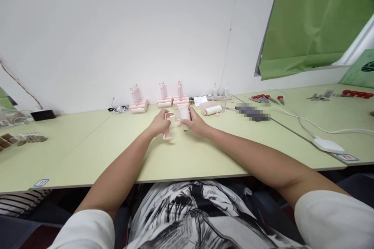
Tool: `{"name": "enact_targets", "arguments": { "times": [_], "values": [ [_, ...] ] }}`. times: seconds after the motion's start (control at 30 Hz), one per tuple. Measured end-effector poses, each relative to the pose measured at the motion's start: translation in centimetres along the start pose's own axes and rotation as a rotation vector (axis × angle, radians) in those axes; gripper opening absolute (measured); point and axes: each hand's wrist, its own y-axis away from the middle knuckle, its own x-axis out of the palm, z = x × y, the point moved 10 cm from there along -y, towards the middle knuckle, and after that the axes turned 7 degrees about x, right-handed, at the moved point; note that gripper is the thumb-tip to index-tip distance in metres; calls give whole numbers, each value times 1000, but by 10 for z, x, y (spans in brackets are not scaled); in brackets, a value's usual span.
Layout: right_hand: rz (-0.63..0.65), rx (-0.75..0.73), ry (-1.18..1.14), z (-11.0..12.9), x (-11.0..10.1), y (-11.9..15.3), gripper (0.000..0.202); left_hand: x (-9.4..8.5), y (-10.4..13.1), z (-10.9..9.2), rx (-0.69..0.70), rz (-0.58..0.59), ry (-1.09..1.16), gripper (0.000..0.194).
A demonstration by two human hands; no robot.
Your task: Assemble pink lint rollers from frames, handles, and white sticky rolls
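Note:
My left hand is closed around a pale pink plastic bracket, a C-shaped frame whose open side faces right. My right hand grips a translucent whitish plastic case with rounded edges, held just right of the bracket. A small pink part shows between the two hands; whether it is joined to the case I cannot tell. To the right of my right hand lie a white roller with pink ends and a small pink piece on the table.
Pink roller assemblies stand along the wall. Coiled cables lie left of them, chargers right. Red-handled tools, a pixelated dark object and a white device with a cable are to the right. A black box stands far left.

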Motion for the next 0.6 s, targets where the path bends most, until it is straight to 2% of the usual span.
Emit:
{"name": "enact_targets", "arguments": {
  "times": [0.07, 0.2, 0.37, 0.5, 0.6],
  "values": [
    [-2, 24, -91, -1, 1, 2, 68, -2, -1, -8, 79, -53, 16, 31],
    [-6, 43, -199, 3, 6, 7, 78, 6, 1, -15, 155, -53, 46, 30],
    [25, 113, -255, -2, 20, 12, 69, 9, 4, -8, 40, -78, 122, 43],
    [27, 184, -319, -10, 29, 16, 61, 5, 5, -6, -29, -140, 196, 38],
    [32, 224, -386, -14, 34, 18, 58, 15, 6, -2, -97, -90, 353, 35]
  ]
}}
